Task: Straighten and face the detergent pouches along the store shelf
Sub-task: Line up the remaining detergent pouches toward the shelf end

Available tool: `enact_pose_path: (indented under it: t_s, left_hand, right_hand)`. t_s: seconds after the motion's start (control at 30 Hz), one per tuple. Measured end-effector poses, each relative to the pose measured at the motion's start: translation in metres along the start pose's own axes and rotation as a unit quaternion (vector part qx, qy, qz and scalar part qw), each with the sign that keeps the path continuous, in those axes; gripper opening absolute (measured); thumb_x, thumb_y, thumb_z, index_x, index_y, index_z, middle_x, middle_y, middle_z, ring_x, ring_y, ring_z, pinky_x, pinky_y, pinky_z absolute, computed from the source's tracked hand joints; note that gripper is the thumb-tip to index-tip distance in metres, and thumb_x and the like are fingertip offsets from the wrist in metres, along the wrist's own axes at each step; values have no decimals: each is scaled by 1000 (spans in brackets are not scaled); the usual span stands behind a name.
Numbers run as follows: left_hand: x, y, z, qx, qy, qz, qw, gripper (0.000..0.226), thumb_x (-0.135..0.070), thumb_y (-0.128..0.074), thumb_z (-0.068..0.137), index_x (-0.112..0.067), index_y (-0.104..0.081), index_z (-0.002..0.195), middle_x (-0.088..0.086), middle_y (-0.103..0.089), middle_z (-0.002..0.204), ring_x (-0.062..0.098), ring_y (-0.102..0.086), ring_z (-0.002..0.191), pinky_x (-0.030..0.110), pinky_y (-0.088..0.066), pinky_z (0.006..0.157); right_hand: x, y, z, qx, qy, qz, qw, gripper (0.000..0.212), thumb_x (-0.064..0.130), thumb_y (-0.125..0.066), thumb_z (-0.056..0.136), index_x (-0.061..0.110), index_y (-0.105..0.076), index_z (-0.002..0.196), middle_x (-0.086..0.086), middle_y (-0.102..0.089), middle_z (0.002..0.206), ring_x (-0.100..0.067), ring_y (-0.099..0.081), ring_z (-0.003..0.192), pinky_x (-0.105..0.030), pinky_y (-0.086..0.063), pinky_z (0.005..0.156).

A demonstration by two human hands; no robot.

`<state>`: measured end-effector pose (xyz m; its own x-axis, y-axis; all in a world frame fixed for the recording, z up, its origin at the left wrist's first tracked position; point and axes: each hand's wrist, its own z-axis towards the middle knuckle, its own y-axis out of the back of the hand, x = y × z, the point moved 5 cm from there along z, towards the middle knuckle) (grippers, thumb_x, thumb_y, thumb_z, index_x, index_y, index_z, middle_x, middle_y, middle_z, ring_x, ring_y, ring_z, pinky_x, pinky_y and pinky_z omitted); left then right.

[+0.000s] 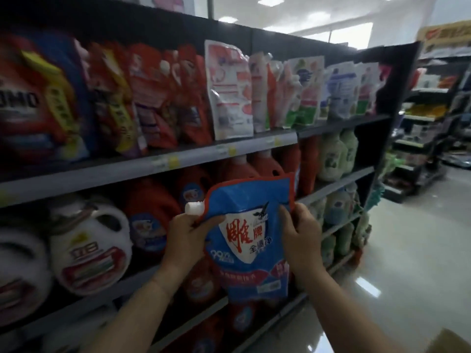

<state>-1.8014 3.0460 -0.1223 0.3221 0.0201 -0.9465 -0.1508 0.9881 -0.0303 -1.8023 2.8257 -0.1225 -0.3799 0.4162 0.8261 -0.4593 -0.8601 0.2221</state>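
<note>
I hold a blue detergent pouch (251, 240) with a red rim and a white spout cap in front of the shelves, its printed face toward me. My left hand (187, 238) grips its left edge just under the spout. My right hand (300, 240) grips its right edge. On the upper shelf (163, 161) stands a row of pouches: red ones (153, 98) at the left, a white and pink one (230, 90) leaning out in the middle, green and white ones (303, 90) further right. Several lean or overlap.
Below the pouch row stand red jugs (153, 212), white jugs (89, 245) and pale green bottles (334, 156). The glossy aisle floor (395, 263) runs along the right. A cardboard box corner (448, 342) shows at the bottom right. Another shelving unit (430, 118) stands at the far right.
</note>
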Motion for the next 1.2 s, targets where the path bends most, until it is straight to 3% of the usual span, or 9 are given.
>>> enact_pose_path:
  t_s: [0.1,0.23,0.53,0.73,0.83,0.93,1.03,1.13,1.2]
  left_hand:
    - [-21,36,-3,-55,-28,-2,998,14,-2,-69,82,-15,-71,82,-8,-75,77,12,-73,74,21,-56,60]
    - [-46,89,-2,-129,-62,11,990,5,-11,-71,79,-13,-73,83,1,-76,84,23,-73,82,31,-59,68]
    - [-131,210,18,-237,-214,116,941,16,-5,-65,85,-20,-69,88,-18,-73,80,4,-71,79,17,-54,65]
    - [-192,291,46,-282,-253,134,916,6,-15,-67,84,-19,-70,87,-6,-75,85,17,-72,83,31,-58,71]
    - [-222,324,61,-299,-265,156,903,7,-16,-65,89,-22,-69,87,-9,-75,83,13,-72,81,25,-56,67]
    - [-248,361,78,-323,-272,178,889,7,-20,-64,90,-25,-68,87,-8,-74,83,11,-71,82,24,-56,68]
    - [-265,399,97,-359,-277,212,866,6,-25,-66,90,-28,-69,86,-2,-73,88,18,-70,86,38,-58,78]
    - [-270,435,118,-390,-261,226,854,7,-31,-65,90,-25,-69,91,3,-72,92,23,-69,90,48,-56,84]
    - [-264,457,129,-403,-232,246,850,18,-43,-64,87,-26,-67,91,4,-71,94,24,-68,90,51,-55,84]
  right_hand:
    - [25,-36,3,32,33,46,998,34,23,-53,98,18,-41,67,0,-46,60,-13,-40,52,-35,-36,49]
    - [60,-86,9,75,66,100,990,32,23,-53,98,18,-42,68,-3,-50,61,-16,-44,53,-45,-42,51]
    - [179,-192,20,92,186,206,956,43,18,-58,96,26,-33,61,11,-38,52,-5,-38,48,-24,-30,47]
    - [267,-255,35,110,229,281,926,45,21,-56,97,27,-30,61,10,-38,49,-5,-35,45,-19,-24,45]
    - [303,-291,46,132,210,319,915,45,22,-55,97,26,-32,60,16,-45,50,-3,-35,46,-19,-26,47]
    - [341,-328,53,144,213,319,912,40,28,-54,98,20,-36,62,10,-43,55,-6,-38,50,-37,-34,53]
    - [373,-355,56,136,220,293,920,43,30,-52,98,24,-32,61,10,-39,55,-3,-41,50,-25,-27,51]
    - [396,-383,55,154,212,281,923,39,32,-49,100,28,-35,64,12,-45,60,6,-46,56,-13,-32,51]
    - [399,-403,53,172,192,259,931,37,34,-48,100,27,-38,65,11,-47,64,1,-46,56,-14,-31,51]
